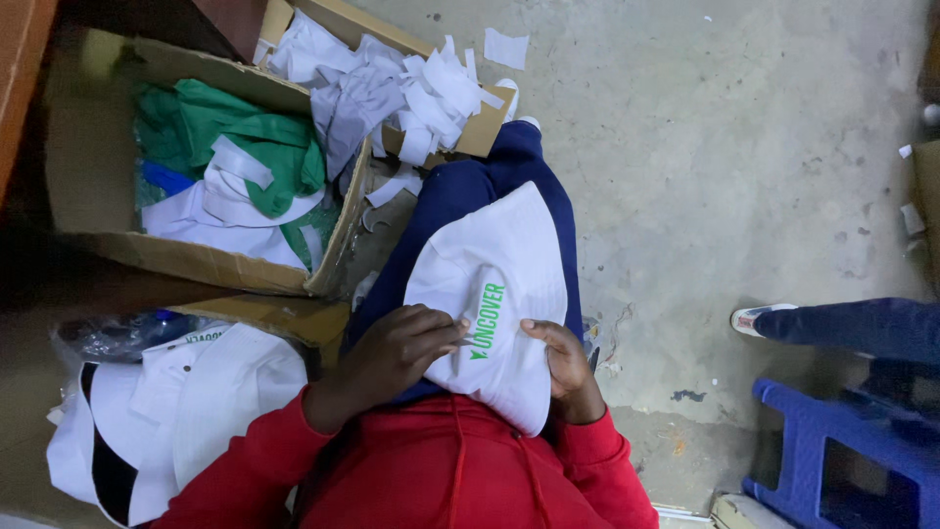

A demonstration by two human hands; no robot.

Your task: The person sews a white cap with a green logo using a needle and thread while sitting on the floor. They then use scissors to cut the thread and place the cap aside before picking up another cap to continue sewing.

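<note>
Head view: white cap [494, 294] sits on the person's lap, dead centre of frame, lying across the navy trouser leg [460, 191], crown toward 12 o'clock. It carries green lettering. Left hand [397, 353] lies flat on the cap's 8 o'clock side, fingers spread narrow, fingertips touching the fabric just beside the lettering. Right hand [558, 358] grips the cap's edge at 4 o'clock, fingers curled over the fabric, thumb on top. Both sleeves are red.

At 10 o'clock: open cardboard box [88, 176] on the floor, holding green and white fabric. At 12 o'clock: second box [338, 15] heaped with white scraps [431, 98]. At 8 o'clock: stack of white caps [196, 402], just beside the left arm. At 4 o'clock: blue stool [832, 451], with another person's navy leg and shoe [759, 316] above it, well apart from the cap. Floor [734, 147] is bare concrete.
</note>
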